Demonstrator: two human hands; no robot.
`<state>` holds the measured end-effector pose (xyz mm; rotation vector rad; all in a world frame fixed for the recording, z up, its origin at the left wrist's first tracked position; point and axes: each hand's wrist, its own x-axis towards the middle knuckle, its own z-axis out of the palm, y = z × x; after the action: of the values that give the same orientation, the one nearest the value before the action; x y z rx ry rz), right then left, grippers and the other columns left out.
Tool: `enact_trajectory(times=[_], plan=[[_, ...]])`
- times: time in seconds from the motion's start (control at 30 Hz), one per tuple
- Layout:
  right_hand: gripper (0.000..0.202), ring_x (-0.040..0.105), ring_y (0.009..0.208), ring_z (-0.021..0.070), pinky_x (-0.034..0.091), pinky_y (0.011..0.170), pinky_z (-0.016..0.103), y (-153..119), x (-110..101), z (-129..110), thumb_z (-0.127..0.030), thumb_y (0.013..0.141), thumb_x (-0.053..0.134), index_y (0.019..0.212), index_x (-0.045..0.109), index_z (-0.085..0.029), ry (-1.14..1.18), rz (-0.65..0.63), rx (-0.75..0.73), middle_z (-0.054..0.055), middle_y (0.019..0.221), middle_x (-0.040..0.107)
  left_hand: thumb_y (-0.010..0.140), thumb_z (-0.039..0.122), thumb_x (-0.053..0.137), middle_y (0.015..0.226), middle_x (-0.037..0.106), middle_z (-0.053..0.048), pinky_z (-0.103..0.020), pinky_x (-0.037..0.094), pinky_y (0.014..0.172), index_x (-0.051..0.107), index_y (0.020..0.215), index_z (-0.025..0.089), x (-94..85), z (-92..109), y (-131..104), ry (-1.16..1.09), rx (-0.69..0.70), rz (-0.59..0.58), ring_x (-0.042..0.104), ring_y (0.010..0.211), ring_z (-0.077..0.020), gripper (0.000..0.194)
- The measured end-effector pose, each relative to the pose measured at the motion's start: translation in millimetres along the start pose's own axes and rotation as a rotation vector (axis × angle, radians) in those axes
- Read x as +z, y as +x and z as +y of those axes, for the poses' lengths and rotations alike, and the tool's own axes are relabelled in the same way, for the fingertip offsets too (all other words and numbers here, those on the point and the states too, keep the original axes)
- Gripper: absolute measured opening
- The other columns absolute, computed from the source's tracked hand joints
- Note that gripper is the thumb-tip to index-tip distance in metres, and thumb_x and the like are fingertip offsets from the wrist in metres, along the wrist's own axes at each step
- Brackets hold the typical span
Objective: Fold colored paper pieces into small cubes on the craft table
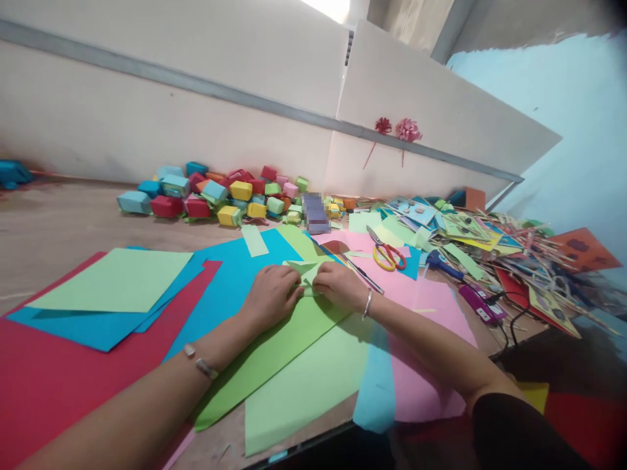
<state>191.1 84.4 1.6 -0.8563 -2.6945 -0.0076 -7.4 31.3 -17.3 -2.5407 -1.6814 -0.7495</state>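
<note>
A small piece of pale green paper, partly folded, lies between my two hands over larger coloured sheets. My left hand has its fingers closed on the paper's left side. On the right side, my right hand pinches the same paper, fingertips pressed together. Beneath them is a bright green sheet. Just beyond my right hand lie a slim pen-like or knife-like tool and a pair of scissors with red and yellow handles.
Small coloured paper boxes are heaped against the wall, near a blurred phone-like object. Pale green sheets are stacked at left. A glue gun, a purple power strip and piled sticks and cards crowd the right.
</note>
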Motion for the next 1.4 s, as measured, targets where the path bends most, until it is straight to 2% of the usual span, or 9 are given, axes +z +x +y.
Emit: enact_trajectory(times=[0.17, 0.33, 0.57, 0.77, 0.9, 0.97, 1.17, 1.27, 1.4], plan=[[0.016, 0.053, 0.078, 0.0177, 0.038, 0.07, 0.029, -4.4, 23.8, -4.7, -0.014, 0.091, 0.061, 0.079, 0.071, -0.015, -0.038, 0.101, -0.027, 0.007, 0.083, 0.066, 0.09, 0.024, 0.056, 0.104, 0.072, -0.012, -0.041, 0.048, 0.081, 0.067, 0.107, 0.018, 2.3, -3.8, -0.1, 0.015, -0.015, 0.027, 0.065, 0.098, -0.0301, 0.021], [0.018, 0.052, 0.08, 0.0182, 0.035, 0.071, 0.03, -6.3, 29.6, -0.8, -0.013, 0.093, 0.057, 0.083, 0.072, -0.016, -0.046, 0.158, -0.084, 0.007, 0.086, 0.066, 0.089, 0.022, 0.056, 0.102, 0.071, -0.013, -0.041, 0.047, 0.082, 0.071, 0.085, 0.018, 3.1, -6.4, 0.3, 0.025, -0.043, 0.04, 0.062, 0.097, -0.0295, 0.016], [0.015, 0.053, 0.081, 0.0179, 0.032, 0.073, 0.032, -12.1, 22.8, 1.2, -0.029, 0.093, 0.067, 0.087, 0.071, -0.017, -0.143, 0.184, -0.271, 0.006, 0.088, 0.068, 0.089, 0.029, 0.061, 0.088, 0.07, -0.009, -0.04, 0.043, 0.076, 0.073, 0.082, 0.018, -3.5, 0.5, -1.4, 0.023, -0.074, 0.017, 0.062, 0.085, -0.0266, 0.018], [0.027, 0.05, 0.068, 0.0186, 0.033, 0.069, 0.034, -15.1, 15.6, 1.3, -0.008, 0.096, 0.047, 0.077, 0.065, -0.015, -0.306, 0.25, -0.35, 0.007, 0.073, 0.063, 0.082, 0.04, 0.072, 0.095, 0.071, -0.01, -0.04, 0.042, 0.078, 0.073, 0.09, 0.019, -7.9, 7.8, -2.2, -0.002, -0.067, -0.01, 0.062, 0.093, -0.0288, 0.022], [0.032, 0.052, 0.066, 0.0198, 0.036, 0.066, 0.034, -15.4, 16.4, 7.0, -0.003, 0.093, 0.04, 0.078, 0.065, -0.016, -0.229, 0.289, -0.233, 0.008, 0.074, 0.065, 0.087, 0.022, 0.064, 0.092, 0.072, -0.009, -0.037, 0.041, 0.075, 0.073, 0.087, 0.02, -6.4, 8.1, 0.2, -0.027, -0.052, -0.024, 0.064, 0.09, -0.0254, 0.01], [0.031, 0.055, 0.067, 0.0203, 0.038, 0.064, 0.033, -15.4, 18.9, 11.6, -0.005, 0.094, 0.041, 0.084, 0.068, -0.017, -0.158, 0.314, -0.176, 0.009, 0.078, 0.068, 0.089, 0.018, 0.058, 0.087, 0.073, -0.009, -0.035, 0.04, 0.072, 0.073, 0.083, 0.02, -4.5, 6.6, 1.7, -0.038, -0.065, -0.021, 0.065, 0.086, -0.0238, 0.016], [0.024, 0.067, 0.073, 0.0219, 0.048, 0.065, 0.032, -13.0, 21.8, 22.8, -0.022, 0.095, 0.05, 0.084, 0.071, -0.021, 0.146, 0.272, -0.082, 0.009, 0.079, 0.073, 0.087, 0.022, 0.068, 0.083, 0.077, -0.006, -0.03, 0.041, 0.069, 0.076, 0.085, 0.022, 0.5, 1.7, 2.6, -0.111, -0.175, 0.039, 0.068, 0.08, -0.0212, 0.008], [0.018, 0.069, 0.067, 0.021, 0.051, 0.062, 0.031, -10.9, 14.9, 21.5, -0.029, 0.088, 0.058, 0.08, 0.072, -0.022, 0.364, 0.201, 0.109, 0.006, 0.075, 0.075, 0.086, 0.025, 0.071, 0.083, 0.078, -0.004, -0.029, 0.041, 0.067, 0.077, 0.089, 0.023, 1.2, 1.2, 2.4, -0.172, -0.225, 0.086, 0.069, 0.077, -0.0203, 0.008], [0.02, 0.059, 0.042, 0.0161, 0.047, 0.046, 0.028, -10.0, 6.3, 11.1, -0.038, 0.081, 0.064, 0.079, 0.072, -0.02, 0.726, 0.091, 0.429, 0.0, 0.052, 0.065, 0.083, 0.023, 0.072, 0.075, 0.077, -0.004, -0.031, 0.041, 0.069, 0.077, 0.077, 0.022, -1.6, 0.4, 3.0, -0.267, -0.25, 0.157, 0.066, 0.073, -0.0205, 0.007]])
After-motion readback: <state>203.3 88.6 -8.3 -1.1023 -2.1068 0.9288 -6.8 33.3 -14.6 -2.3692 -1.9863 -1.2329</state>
